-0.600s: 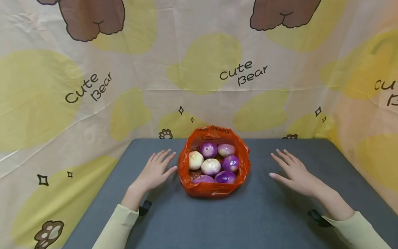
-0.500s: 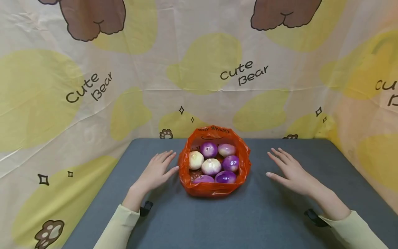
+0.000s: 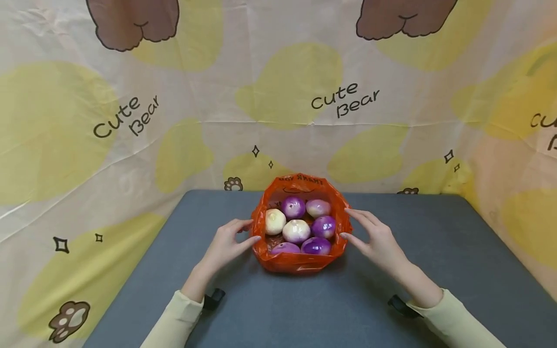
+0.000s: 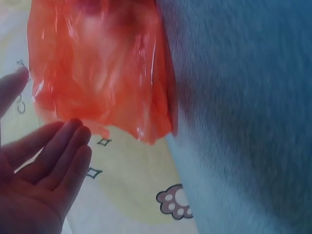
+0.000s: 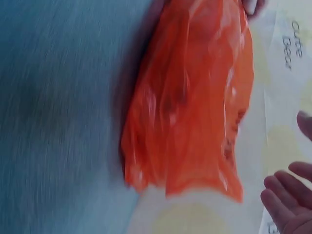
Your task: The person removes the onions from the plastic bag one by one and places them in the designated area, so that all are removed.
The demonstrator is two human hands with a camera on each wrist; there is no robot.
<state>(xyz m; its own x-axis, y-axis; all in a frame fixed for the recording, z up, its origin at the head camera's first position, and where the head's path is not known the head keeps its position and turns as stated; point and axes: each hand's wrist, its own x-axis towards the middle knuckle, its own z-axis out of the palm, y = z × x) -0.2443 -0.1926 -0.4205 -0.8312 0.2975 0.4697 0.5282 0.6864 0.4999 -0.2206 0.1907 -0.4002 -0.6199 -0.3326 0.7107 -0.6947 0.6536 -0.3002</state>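
Note:
An orange-red plastic bag (image 3: 300, 265) stands with its mouth wide, holding several glossy purple onions (image 3: 316, 245) and two paler, whitish ones, such as the onion (image 3: 296, 232) in the middle. My left hand (image 3: 224, 246) is at the bag's left rim, thumb and fingertips spread apart. On the right rim, the thumb and fingertips of my right hand (image 3: 383, 244) overlap the bag's edge. Both wrist views show straight, relaxed fingers beside the bag wall: the left hand (image 4: 46, 170) near its top edge, the right hand (image 5: 290, 195) a little away from it.
The bag rests on a blue-grey table (image 3: 283, 309). Behind and around it hangs a pale cloth (image 3: 278, 106) with yellow patches, bear drawings and lettering. A dark wrist strap (image 3: 214, 298) shows below the left sleeve, and another strap (image 3: 402, 307) below the right.
Both hands have moved inward to the bag's rim, the right hand travelling farther to the left. Their thumbs and fingers now point at the bag's edge. The bag and onions look the same.

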